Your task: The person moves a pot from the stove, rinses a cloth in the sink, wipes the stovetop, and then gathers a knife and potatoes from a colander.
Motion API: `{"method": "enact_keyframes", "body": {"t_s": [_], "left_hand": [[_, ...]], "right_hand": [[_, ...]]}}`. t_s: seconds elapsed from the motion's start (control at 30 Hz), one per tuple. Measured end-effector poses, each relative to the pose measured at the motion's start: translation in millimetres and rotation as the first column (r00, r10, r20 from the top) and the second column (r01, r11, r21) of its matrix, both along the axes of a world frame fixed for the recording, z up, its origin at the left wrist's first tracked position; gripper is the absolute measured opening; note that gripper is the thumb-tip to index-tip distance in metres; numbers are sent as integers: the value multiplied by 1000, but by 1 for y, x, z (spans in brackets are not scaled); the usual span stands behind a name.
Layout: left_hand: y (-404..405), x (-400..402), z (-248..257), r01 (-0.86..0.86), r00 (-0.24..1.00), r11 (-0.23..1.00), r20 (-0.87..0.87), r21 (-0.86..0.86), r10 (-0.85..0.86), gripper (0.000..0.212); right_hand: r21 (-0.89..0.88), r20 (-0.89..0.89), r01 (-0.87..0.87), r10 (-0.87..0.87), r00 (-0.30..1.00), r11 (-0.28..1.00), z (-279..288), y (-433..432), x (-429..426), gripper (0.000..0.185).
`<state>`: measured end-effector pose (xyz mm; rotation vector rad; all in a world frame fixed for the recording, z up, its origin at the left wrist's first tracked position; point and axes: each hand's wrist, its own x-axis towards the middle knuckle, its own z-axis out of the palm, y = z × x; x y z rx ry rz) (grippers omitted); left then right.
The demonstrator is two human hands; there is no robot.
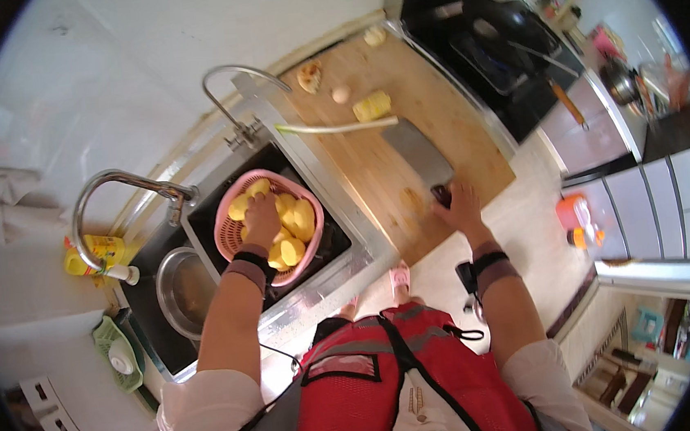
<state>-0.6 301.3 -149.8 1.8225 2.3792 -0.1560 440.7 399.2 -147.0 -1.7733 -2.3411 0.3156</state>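
My left hand [263, 221] reaches into a pink plastic basket [222, 238] in the sink, its fingers on the peeled potatoes [303, 218]; whether it grips one I cannot tell. At the near right part of the wooden cutting board [347, 172], my right hand [460, 205] is on the dark handle of a cleaver [418, 150], whose blade lies flat. Beyond the blade are a stalk of green onion [337, 128], a piece of corn cob [372, 106], an egg [340, 94], a browned piece of food [310, 77] and a pale lump [375, 35].
A steel basin [173, 286] sits in the left sink bowl, under a curved faucet [113, 174]. A thinner faucet [231, 111] rises behind the basket. Right of the board is a stove [460, 51] with a wok [510, 28]. A yellow bottle [96, 252] stands by the wall.
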Motion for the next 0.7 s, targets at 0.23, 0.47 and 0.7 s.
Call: {"method": "enact_keyframes", "body": {"t_s": [0.23, 0.47, 0.7], "left_hand": [[-5, -16, 4, 132, 987, 991, 89, 17, -133, 51], [1, -27, -13, 136, 990, 990, 32, -35, -135, 60], [3, -24, -16, 134, 985, 991, 108, -19, -132, 59]], "right_hand": [[-216, 107, 172, -152, 983, 961, 21, -3, -16, 64], [-80, 87, 141, -134, 987, 987, 14, 2, -18, 53], [-272, -5, 122, -128, 992, 955, 35, 7, -16, 48]]}}
